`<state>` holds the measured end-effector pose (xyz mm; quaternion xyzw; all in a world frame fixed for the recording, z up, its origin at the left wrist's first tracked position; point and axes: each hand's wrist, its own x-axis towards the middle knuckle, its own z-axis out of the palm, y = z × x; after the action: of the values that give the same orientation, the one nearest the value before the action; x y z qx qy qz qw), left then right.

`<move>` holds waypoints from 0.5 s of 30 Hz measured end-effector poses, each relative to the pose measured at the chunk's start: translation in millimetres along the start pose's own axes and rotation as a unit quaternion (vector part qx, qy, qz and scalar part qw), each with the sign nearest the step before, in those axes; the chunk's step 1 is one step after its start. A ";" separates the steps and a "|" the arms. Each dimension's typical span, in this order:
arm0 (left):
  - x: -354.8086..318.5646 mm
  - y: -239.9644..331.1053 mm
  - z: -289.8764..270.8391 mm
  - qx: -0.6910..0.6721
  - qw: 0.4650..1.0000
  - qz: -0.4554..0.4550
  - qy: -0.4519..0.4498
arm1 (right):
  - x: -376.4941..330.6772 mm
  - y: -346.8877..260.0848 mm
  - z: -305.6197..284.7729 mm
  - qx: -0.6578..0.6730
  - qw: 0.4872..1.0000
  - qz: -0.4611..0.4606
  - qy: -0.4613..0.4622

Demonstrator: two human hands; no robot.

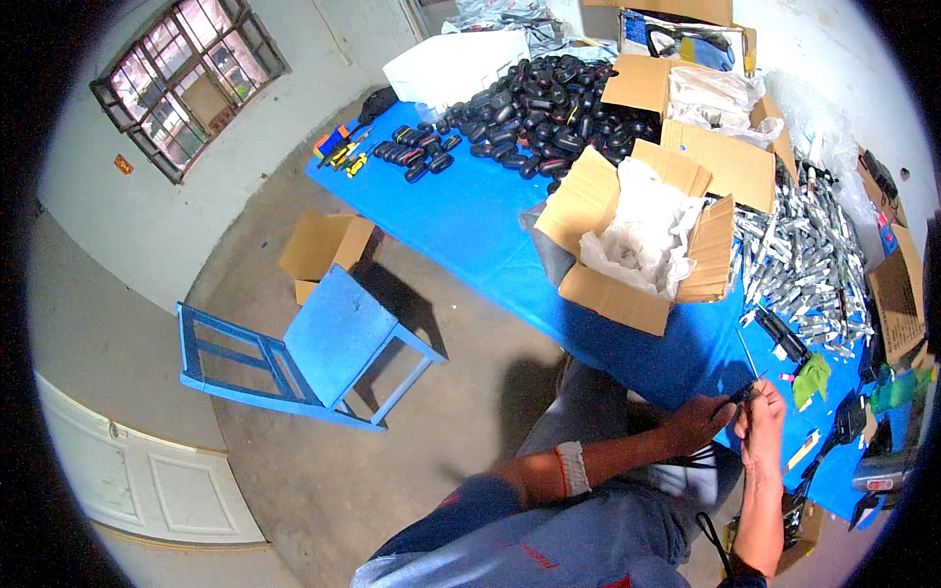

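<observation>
Small, dark and hard to make out, the part (741,395) sits pinched between both hands at the near edge of the blue table (470,220), low on the person's right side. The left hand (698,423) closes on it from the left, fingers curled, thumb side toward the table. The right hand (763,423) meets it from the right, fingertips bent in tight on the same piece, so the two hands touch or nearly touch around it. What kind of part it is cannot be told at this size. A thin rod or wire (747,353) rises from about the pinch point, slanting up and slightly left toward the table, so the long axis runs away from the person, not across the body. Neither hand is nearer; both are on it.

Just beyond the hands lie a black tool (781,335) and a green cloth (812,377). Farther back spreads a heap of silvery packets (804,257), beside an open cardboard box (642,240) stuffed with white wrapping. A pile of black cases (549,110) covers the far end. On the floor to the left a blue chair (319,353) lies tipped over, near a small open carton (323,250).
</observation>
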<state>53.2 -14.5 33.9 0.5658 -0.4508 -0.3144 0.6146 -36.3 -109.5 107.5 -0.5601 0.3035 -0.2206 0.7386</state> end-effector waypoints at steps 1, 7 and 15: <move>0.7 0.9 -1.0 0.007 1.000 -0.022 -0.013 | 0.3 1.2 -0.7 -0.035 0.999 -0.021 0.003; 4.8 -5.0 1.3 0.068 0.996 -0.024 -0.054 | 23.7 29.6 -24.2 -0.343 0.887 -0.304 0.058; 0.5 -39.3 2.4 0.209 0.968 0.132 -0.042 | 9.5 7.5 4.4 -0.097 0.993 -0.060 0.044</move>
<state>56.0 -22.4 -4.6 0.6031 -0.6026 -0.1527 0.4997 -26.6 -110.6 99.2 -0.6359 0.3213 -0.2581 0.6525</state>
